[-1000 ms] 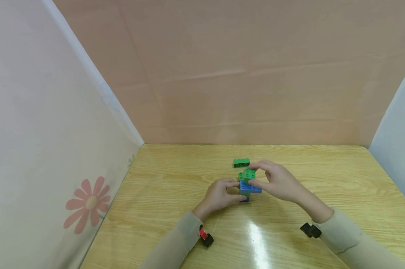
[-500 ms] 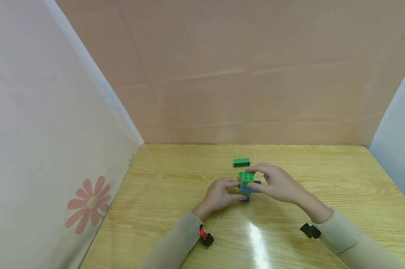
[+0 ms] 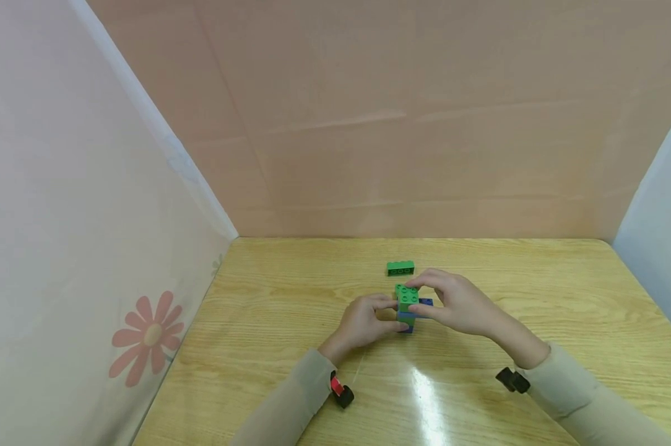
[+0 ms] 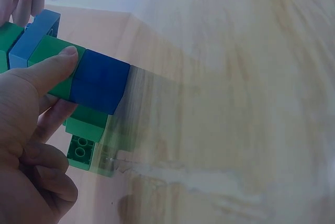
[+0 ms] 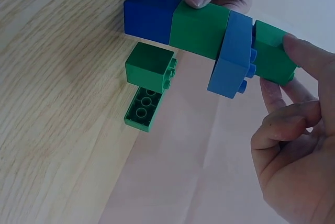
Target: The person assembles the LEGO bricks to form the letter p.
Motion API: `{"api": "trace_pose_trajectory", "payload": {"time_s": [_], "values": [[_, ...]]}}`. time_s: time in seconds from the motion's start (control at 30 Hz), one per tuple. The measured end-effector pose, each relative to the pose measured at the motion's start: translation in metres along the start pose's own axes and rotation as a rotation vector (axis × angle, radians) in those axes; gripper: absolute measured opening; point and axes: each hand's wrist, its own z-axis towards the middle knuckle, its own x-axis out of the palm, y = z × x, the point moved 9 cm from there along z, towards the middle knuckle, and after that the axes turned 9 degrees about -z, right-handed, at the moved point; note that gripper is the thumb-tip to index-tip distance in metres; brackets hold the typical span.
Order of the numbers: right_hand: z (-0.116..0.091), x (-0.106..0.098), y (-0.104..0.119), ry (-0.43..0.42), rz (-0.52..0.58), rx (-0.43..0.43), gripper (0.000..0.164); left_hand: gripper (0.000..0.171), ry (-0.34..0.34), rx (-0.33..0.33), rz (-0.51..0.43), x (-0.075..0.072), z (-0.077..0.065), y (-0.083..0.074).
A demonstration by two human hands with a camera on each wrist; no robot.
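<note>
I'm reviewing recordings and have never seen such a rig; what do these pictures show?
No machine: a person's bare left hand and right hand do the work. The widest picture comes from a head-worn camera; the others from one on each wrist. The left hand holds a stack of toy building bricks, from the bottom dark blue, green, lighter blue. The right hand pinches a green four-stud block at its top. Behind, on the wood-grain table, lie a green block and a green brick showing its hollow underside.
</note>
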Motion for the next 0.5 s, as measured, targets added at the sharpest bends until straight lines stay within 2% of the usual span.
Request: {"api": "trace_pose_trajectory", "payload": {"time_s": [0.23, 0.5], "values": [[0.0012, -0.0018, 0.0027, -0.011, -0.039, -0.031, 0.040, 0.048, 0.007, 0.041, -0.012, -0.0003, -0.0002, -0.0030], [0.0010, -0.0001, -0.0008, 0.008, -0.048, -0.039, 0.037, 0.048, 0.010, 0.014, -0.013, 0.0017, -0.0006, -0.0021]]}}
